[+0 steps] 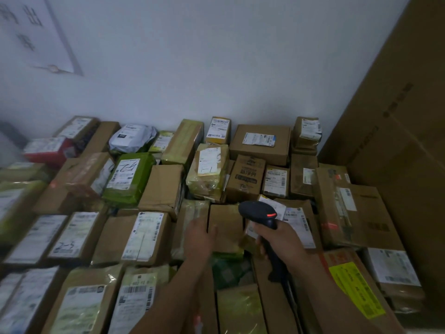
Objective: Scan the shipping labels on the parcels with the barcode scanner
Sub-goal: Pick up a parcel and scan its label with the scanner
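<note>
Many parcels cover the floor, most with white shipping labels facing up. My right hand (280, 239) grips the handle of a black barcode scanner (261, 213), whose head points forward over the pile and shows a red light. My left hand (198, 235) holds the near left edge of a small brown box (226, 225) in the middle of the pile, thumb on its top. No label shows on that box's visible top. Just right of the scanner lies a parcel with a white label (298, 222).
A white wall stands behind the pile. A very large cardboard carton (397, 121) leans along the right side. A green bag parcel (127, 177) with handwriting lies left of centre, and a box with a yellow label (356, 288) sits near my right forearm.
</note>
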A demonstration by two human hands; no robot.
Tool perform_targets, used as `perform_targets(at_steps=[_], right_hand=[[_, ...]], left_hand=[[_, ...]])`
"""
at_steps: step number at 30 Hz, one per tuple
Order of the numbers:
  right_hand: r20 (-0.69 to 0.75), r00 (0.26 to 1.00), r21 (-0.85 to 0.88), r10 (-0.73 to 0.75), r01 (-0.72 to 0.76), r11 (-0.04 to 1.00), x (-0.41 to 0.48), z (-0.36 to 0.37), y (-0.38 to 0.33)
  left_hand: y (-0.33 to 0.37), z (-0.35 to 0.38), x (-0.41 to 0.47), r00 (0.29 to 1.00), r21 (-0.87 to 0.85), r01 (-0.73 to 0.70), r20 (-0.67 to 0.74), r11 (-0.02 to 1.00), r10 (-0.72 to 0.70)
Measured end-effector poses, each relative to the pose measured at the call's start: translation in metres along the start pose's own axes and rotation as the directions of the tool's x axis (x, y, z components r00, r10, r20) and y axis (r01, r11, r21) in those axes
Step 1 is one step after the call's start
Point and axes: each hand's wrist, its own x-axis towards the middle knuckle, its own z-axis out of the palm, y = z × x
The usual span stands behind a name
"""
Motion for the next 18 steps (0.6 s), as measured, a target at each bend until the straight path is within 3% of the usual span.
perform_targets(at_steps=[3, 7, 13, 18], right_hand=[[0.02, 1.0, -0.01, -0.005, 0.005, 1.0, 0.009, 0.01, 0.003], [0.02, 0.999, -0.057, 0.025, -0.024, 0.998, 0.019, 0.016, 0.009], [0.0, 0.999, -0.015, 0.051, -0.051, 0.999, 0.022, 0.014, 0.01], [-0.014, 1.0, -0.038, 0.027, -0.027, 0.999, 0.017, 0.01, 0.012]], left_hand=[[-0.029, -0.003, -0.003, 0.991, 0.159, 0.13, -0.041, 0.979, -0.125], [-0.043, 0.003, 0.002, 0.963, 0.129, 0.256, 0.048, 0.958, -0.264], [-0.047, 0.012, 0.005, 0.95, 0.094, 0.314, -0.027, 0.945, -0.313], [-0.057, 0.013, 0.005, 0.943, 0.115, 0.302, 0.111, 0.946, -0.315]])
